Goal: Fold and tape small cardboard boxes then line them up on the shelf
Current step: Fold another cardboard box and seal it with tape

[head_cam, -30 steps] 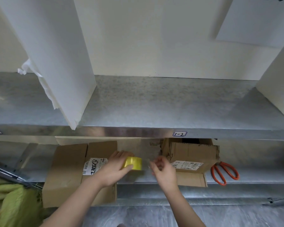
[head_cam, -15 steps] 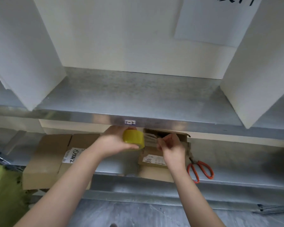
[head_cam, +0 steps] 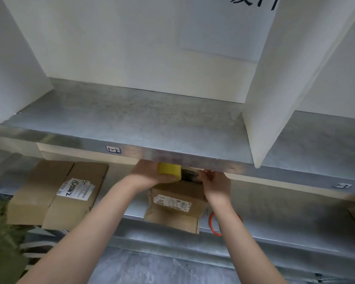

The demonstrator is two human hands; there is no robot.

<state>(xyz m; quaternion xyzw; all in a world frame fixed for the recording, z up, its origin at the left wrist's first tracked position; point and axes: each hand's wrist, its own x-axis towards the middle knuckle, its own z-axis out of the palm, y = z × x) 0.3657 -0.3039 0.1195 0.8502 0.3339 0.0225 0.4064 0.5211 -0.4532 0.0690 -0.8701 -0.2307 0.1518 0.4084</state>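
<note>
Small cardboard box [head_cam: 178, 193]: set on the lower shelf [head_cam: 275, 212] at the centre of the scene, its far top tucked under the front lip of the upper shelf [head_cam: 131, 124]. A white label [head_cam: 172, 202] is seen on its near face, and a flap is hung over the shelf's near edge.

Yellow tape roll [head_cam: 169, 171]: gripped by the left hand [head_cam: 150, 177], fingers wrapped beneath it, held just above the box's far left top edge. A short strip of tape [head_cam: 190, 176] is drawn rightward from the roll. Its end is pinched by the right hand [head_cam: 215, 185], fingers curled, over the box top. Whether the strip is touching the cardboard cannot be told.

Orange scissors [head_cam: 212, 224]: laid on the same shelf just right of the box, largely hidden by the right forearm.

Larger cardboard boxes [head_cam: 57, 193]: laid on the lower shelf at the left, well apart from the small box, one bearing a marked label.

The upper shelf is bounded by white dividers [head_cam: 285, 78], and a small tag [head_cam: 113, 149] is stuck on its front lip. A green mass [head_cam: 0, 232] is seen at the near left edge.
</note>
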